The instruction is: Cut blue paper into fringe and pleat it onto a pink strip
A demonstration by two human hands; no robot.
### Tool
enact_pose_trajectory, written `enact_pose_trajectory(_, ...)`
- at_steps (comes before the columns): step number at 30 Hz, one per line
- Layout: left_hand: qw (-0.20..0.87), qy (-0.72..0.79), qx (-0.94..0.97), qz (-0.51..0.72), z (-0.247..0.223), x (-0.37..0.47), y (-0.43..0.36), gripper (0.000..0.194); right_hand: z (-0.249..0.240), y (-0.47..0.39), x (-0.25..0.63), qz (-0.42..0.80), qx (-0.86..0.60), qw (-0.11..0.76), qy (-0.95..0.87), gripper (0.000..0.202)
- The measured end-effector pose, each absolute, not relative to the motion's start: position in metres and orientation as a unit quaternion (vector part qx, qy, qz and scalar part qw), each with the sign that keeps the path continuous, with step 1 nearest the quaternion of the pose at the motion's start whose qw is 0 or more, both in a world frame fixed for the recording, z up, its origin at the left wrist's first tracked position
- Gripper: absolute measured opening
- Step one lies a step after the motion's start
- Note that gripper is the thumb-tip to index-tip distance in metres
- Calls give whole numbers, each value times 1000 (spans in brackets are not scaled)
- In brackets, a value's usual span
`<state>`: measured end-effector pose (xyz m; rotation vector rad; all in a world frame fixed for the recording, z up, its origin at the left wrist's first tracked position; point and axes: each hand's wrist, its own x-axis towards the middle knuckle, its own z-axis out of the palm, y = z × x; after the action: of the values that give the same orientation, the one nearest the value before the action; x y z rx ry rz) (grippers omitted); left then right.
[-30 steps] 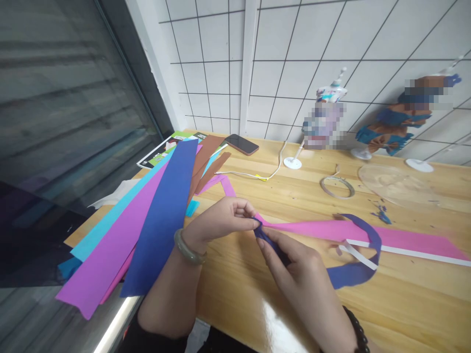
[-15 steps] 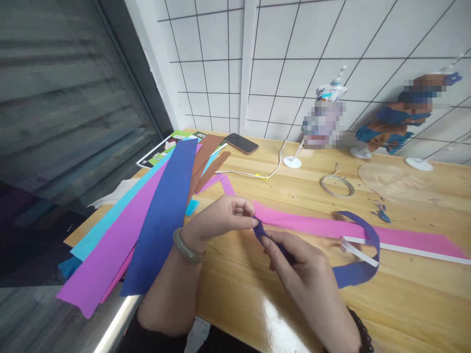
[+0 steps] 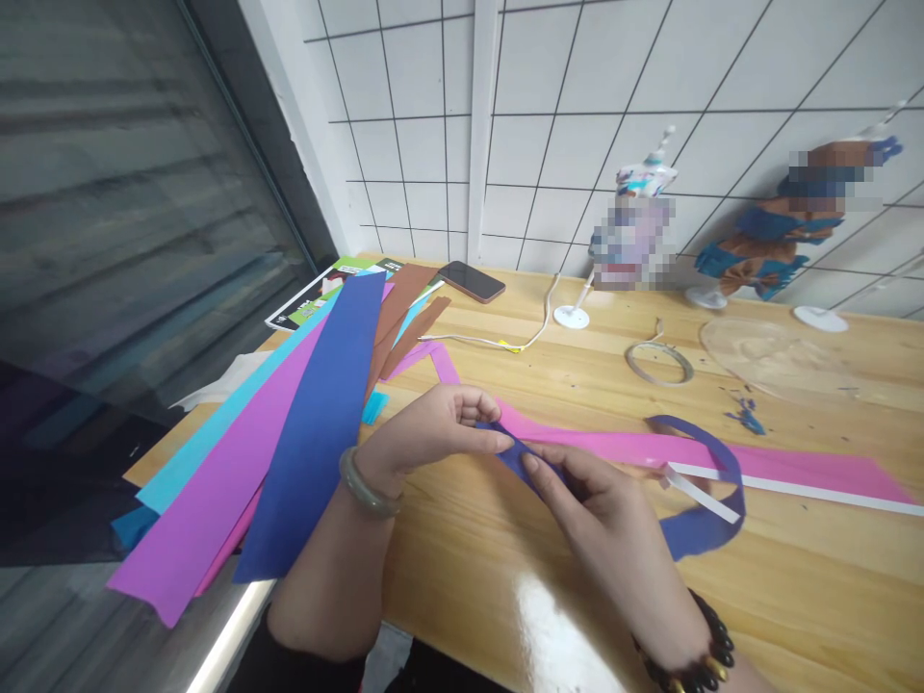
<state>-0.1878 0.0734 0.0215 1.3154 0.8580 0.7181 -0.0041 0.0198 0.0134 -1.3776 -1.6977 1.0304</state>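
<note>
Between my two hands, over the middle of the table, a narrow dark blue strip [image 3: 704, 536] is stretched at one end; the rest passes behind my right hand and curls in a loop on the right. My left hand [image 3: 440, 428], with a pale bangle at the wrist, pinches the strip's end between thumb and curled fingers. Close beside it my right hand [image 3: 599, 520] grips the same strip between thumb and forefinger. Behind the hands lies a long pink strip [image 3: 606, 443] with white tape [image 3: 808, 489] along its near edge. A loose piece of tape sticks up near the blue loop.
Wide strips in blue [image 3: 318, 423], purple [image 3: 238, 452] and brown [image 3: 404, 313] lie at the left, overhanging the table edge. A phone [image 3: 473, 281], a white cable [image 3: 534, 337], a tape roll [image 3: 658, 364] and decorated figures on stands [image 3: 572, 317] are at the back.
My right hand has shifted slightly right along the blue strip, and more of the strip shows flattened between the fingers. My left hand has hardly moved.
</note>
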Motion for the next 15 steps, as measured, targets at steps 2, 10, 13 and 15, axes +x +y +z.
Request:
enact_pose_trajectory(2, 642, 384, 584, 316, 20, -187, 74, 20, 12, 20, -4, 397, -535, 354, -656, 27)
enact_pose_trajectory(10, 620, 419, 569, 343, 16, -185, 76, 19, 13, 21, -4, 356, -542, 362, -670, 21)
enact_pose_trajectory(13, 616, 421, 562, 358, 17, -184, 75, 18, 14, 23, -5, 342, -541, 365, -677, 21)
enact_pose_trajectory(15, 612, 414, 564, 369, 18, -184, 75, 18, 15, 24, -5, 340, -543, 365, -676, 22)
